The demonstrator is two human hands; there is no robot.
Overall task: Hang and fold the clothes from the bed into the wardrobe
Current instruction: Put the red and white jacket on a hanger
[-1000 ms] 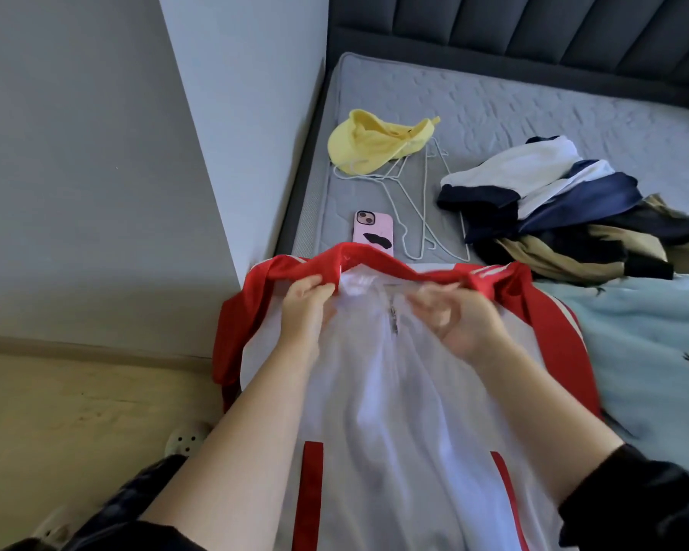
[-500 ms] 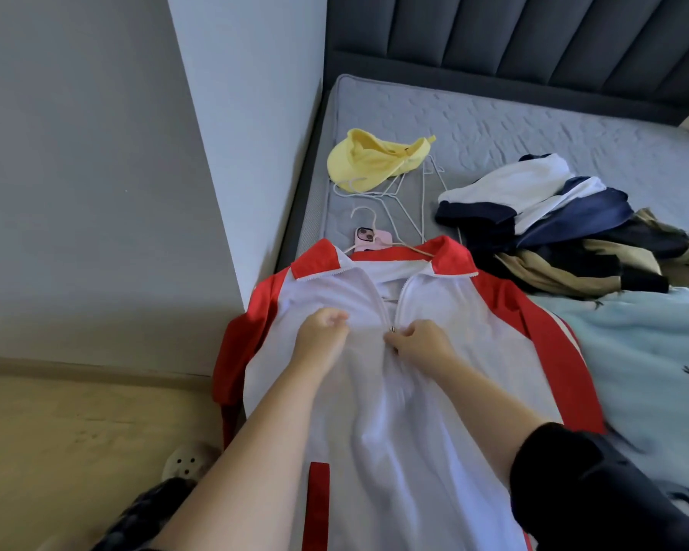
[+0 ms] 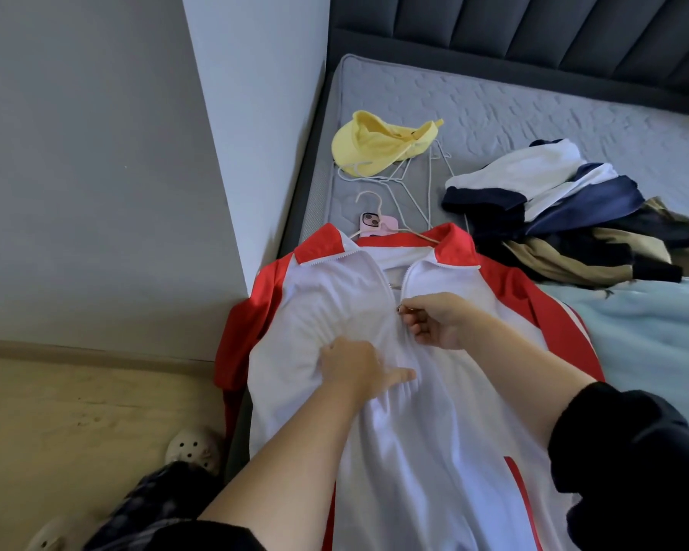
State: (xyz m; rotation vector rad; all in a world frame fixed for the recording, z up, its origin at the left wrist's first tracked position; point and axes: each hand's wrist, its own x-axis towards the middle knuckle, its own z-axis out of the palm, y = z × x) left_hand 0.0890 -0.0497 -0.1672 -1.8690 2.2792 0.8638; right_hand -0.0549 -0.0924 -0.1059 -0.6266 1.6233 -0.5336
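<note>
- White-and-red jacket (image 3: pixel 434 451), front up on the near part of the bed (image 3: pixel 533 109), 1 red sleeve over the bed's side.
- Long axis from the viewer toward the headboard (image 3: pixel 533 29); red collar (image 3: pixel 452 246) pointing away, hem out of frame below.
- Hanger (image 3: pixel 414 235) inside the shoulders, hook poking past the collar over a pink phone (image 3: pixel 374 223).
- Right hand (image 3: pixel 440 322) pinching the zipper pull (image 3: pixel 404 309) at chest height.
- Left hand (image 3: pixel 353 369) just below, gripping bunched white fabric, thumb out.

Lower centre: white-and-red zip jacket (image 3: pixel 434 431) on grey quilted mattress (image 3: pixel 533 105). Behind its collar, pink-cased phone (image 3: pixel 374 223). Further up, yellow fabric cap (image 3: pixel 374 141) overlapping white wire hangers (image 3: pixel 429 180). Right: navy-white-tan clothes pile (image 3: pixel 565 216).
</note>
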